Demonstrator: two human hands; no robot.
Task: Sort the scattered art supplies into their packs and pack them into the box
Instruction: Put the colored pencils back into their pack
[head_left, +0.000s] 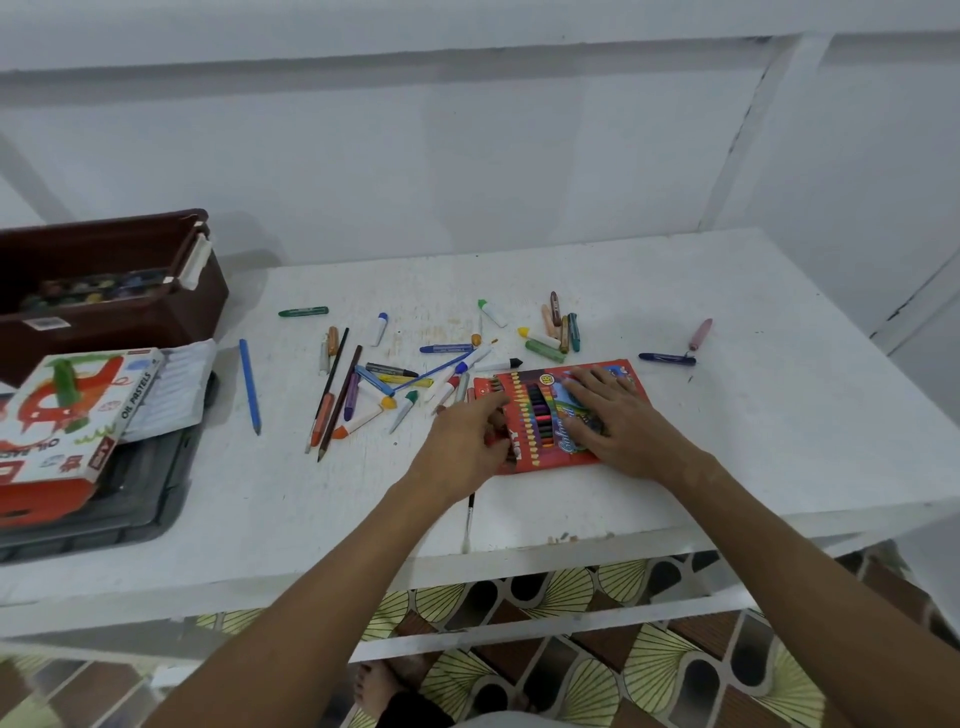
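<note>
Red pencil pack (558, 415): lies flat on the white table (727, 395), near the front edge, right of centre; a window in its face shows a row of coloured pencils.
Right hand (618, 421): laid palm down on the right half of the pack, fingers straight and spread, pressing it to the table; grips nothing.
Left hand (467, 441): at the pack's left end, fingers curled at the opening; what they pinch, if anything, cannot be told.
Loose supplies (384, 379): crayons, markers and pencils scattered across the middle of the table, behind and left of the pack.
Blue pencil (249, 384): lies apart, left of the scatter.
Pink crayon (700, 334) and dark blue crayon (666, 358): right of the pack, close together.
Paintbrush (469, 519): under the left wrist, at the table's front edge.
Oil pastels box (72, 410): left edge, resting on a grey lid (130, 499), its white tray partly slid out.
Brown box (104, 291): back left, open, small paint pots inside.
</note>
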